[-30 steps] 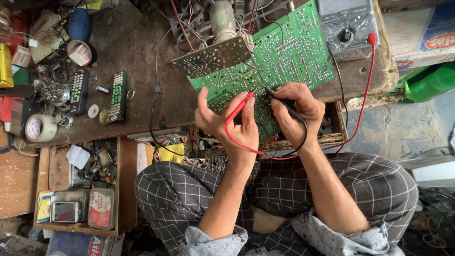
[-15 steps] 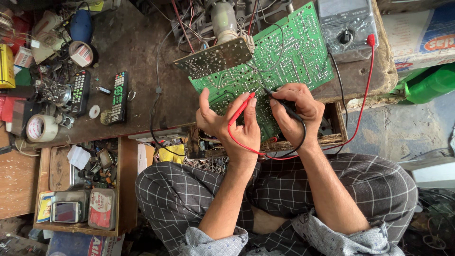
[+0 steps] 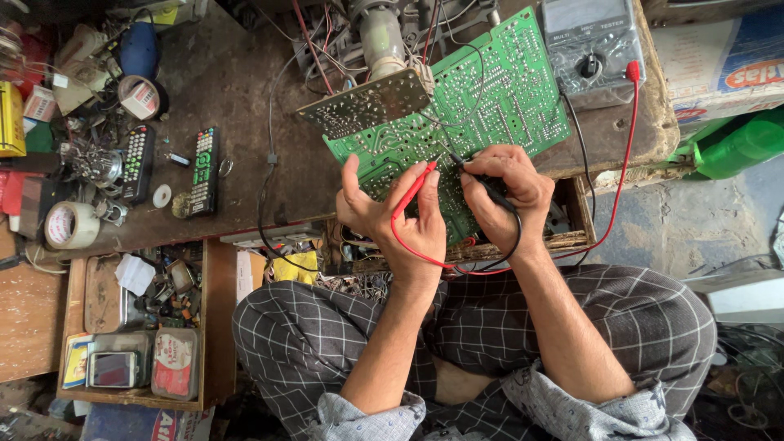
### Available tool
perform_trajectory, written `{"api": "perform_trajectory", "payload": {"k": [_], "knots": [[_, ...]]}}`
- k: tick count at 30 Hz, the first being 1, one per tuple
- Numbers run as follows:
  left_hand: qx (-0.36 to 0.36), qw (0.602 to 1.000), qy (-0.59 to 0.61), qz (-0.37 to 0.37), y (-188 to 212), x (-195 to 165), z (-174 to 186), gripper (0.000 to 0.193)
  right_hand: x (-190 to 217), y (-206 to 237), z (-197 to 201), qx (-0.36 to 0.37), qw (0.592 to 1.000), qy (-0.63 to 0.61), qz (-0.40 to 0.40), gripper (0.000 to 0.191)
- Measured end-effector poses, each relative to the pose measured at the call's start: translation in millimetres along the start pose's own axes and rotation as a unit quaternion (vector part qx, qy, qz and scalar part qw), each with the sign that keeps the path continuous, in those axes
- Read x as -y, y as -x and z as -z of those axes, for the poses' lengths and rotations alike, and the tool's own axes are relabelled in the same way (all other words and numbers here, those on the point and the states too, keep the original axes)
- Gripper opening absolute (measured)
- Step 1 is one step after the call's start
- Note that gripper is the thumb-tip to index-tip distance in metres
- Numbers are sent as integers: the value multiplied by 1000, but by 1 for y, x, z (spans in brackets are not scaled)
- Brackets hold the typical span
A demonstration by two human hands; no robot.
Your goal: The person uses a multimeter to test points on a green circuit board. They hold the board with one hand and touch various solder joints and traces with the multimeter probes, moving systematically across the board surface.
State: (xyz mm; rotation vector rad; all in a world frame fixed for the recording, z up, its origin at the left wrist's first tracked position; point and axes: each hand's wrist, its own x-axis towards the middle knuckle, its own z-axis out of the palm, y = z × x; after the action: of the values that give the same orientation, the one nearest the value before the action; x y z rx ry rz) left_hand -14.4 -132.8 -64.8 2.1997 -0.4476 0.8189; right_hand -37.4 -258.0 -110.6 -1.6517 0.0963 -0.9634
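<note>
The green circuit board (image 3: 490, 106) lay solder side up on the dark workbench (image 3: 237, 90), just below the grey meter (image 3: 592, 49). The left hand (image 3: 392, 216) had its fingers closed around the red probe (image 3: 415, 186), tip touching the board's near edge. The right hand (image 3: 502, 192), just beside it, pinched the black probe (image 3: 482, 181) in curled fingers, tip also on the board. Two remotes (image 3: 167, 167) lay well left of the board. The step looked like testing solder points; moving on would call for steady tips and a glance at the meter.

Blue-and-white carton (image 3: 719, 65) top right, yellow box (image 3: 11, 120) left edge, phone screen (image 3: 112, 369) lower left
</note>
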Motion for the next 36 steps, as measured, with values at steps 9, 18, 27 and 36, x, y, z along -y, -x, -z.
{"api": "perform_trajectory", "payload": {"k": [9, 18, 27, 36], "knots": [[-5, 996, 61, 64, -1, -8, 5, 13, -10, 4, 1, -17, 987, -157, -21, 17], [-21, 993, 73, 89, -7, -13, 24, 18, -4, 9, -6, -29, 960, -269, -69, 17], [-31, 994, 85, 56, -6, 1, 53, 16, 8, 24, -20, -2, 958, -276, -74, 14], [-15, 994, 87, 67, -4, 6, 51, 15, 11, 61, -17, -66, 965, -223, -117, 14]]}}
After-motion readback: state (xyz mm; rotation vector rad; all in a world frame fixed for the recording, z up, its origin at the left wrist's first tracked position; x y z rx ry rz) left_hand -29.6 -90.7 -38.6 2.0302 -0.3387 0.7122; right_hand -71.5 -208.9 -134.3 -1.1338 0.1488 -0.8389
